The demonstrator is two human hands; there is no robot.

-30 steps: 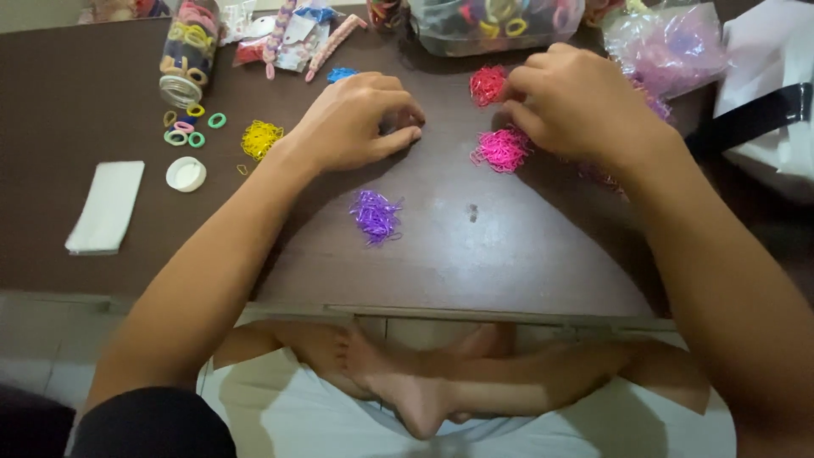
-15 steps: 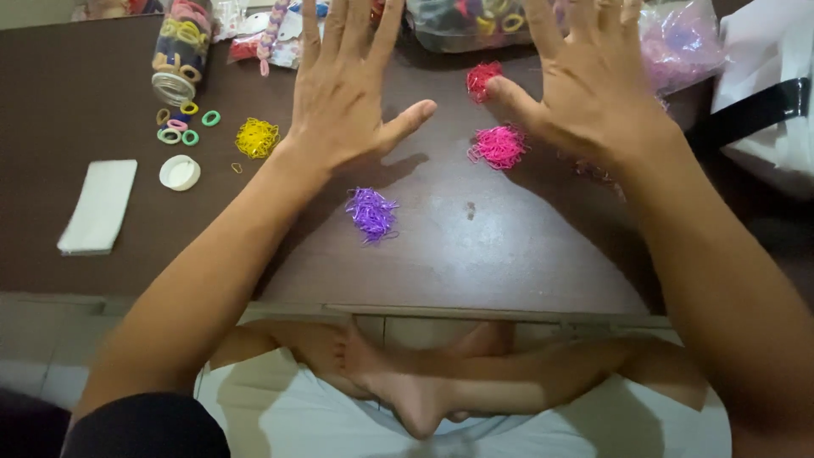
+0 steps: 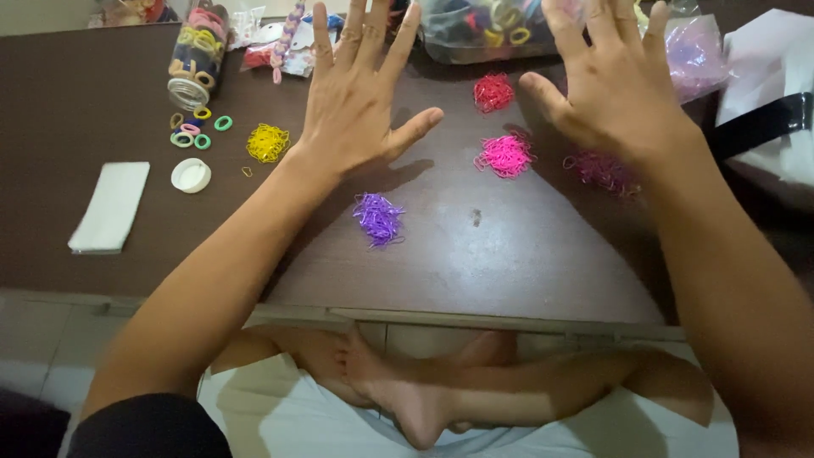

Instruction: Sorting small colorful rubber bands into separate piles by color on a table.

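Both my hands are raised flat above the dark brown table [image 3: 526, 254], fingers spread, holding nothing. My left hand [image 3: 356, 93] hovers over the middle back of the table, with a purple pile of tiny rubber bands [image 3: 378, 218] below its wrist and a yellow pile [image 3: 267, 142] to its left. My right hand [image 3: 615, 80] hovers at the back right. A red pile [image 3: 493, 92] and a bright pink pile [image 3: 505, 155] lie between the hands. A darker magenta pile [image 3: 604, 170] sits under my right wrist.
A jar of coloured hair ties [image 3: 197, 55] lies tipped at the back left, several loose rings [image 3: 197, 129] and its white lid [image 3: 191, 175] near it. A folded white cloth [image 3: 110, 208] lies at left. Plastic bags of bands [image 3: 487, 30] line the back; a white bag [image 3: 767, 93] is at right.
One second ago both hands were curled on the table picking at bands. They have since lifted and opened flat, fingers spread. The view has shifted slightly, and the magenta pile now shows.
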